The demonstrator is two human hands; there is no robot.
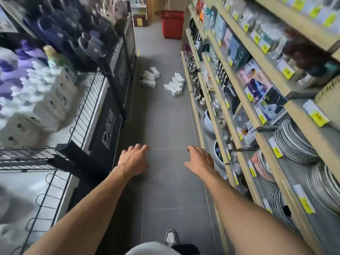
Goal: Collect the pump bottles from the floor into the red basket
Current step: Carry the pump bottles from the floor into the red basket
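Note:
Several white pump bottles lie scattered on the grey tiled aisle floor ahead, one cluster [149,78] by the left display base and another [174,85] nearer the right shelving. A red basket [172,24] stands on the floor at the far end of the aisle, beyond the bottles. My left hand [133,160] and my right hand [199,159] are stretched out in front of me over the floor, fingers relaxed and spread, holding nothing. Both hands are well short of the bottles.
A wire-fenced display [88,107] of white and purple bottles lines the left side. Wooden shelving [226,111] with plates, bowls and boxed goods runs along the right. The grey aisle floor [169,126] runs between them. My shoe [170,237] shows at the bottom.

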